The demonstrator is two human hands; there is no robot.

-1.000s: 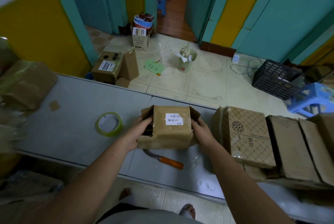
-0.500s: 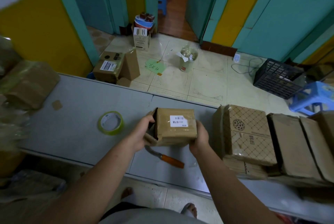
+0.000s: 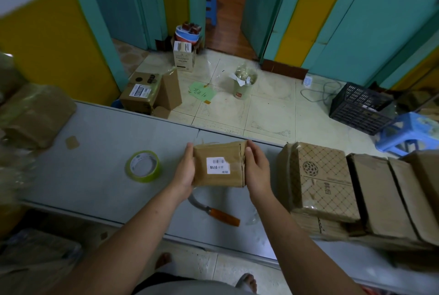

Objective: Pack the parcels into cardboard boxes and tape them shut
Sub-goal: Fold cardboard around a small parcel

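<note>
Both hands grip the box (image 3: 218, 164), left hand (image 3: 185, 173) and right hand (image 3: 257, 175) curled round opposite sides, over the bench (image 3: 95, 152), flaps closed. Set it down seam-up, pin flaps one-handed, grab tape roll (image 3: 142, 166). Mind knife (image 3: 213, 211) underneath.

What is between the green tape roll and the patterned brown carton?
In the head view: a small brown cardboard box with a white label, held between the left hand and right hand.
</note>
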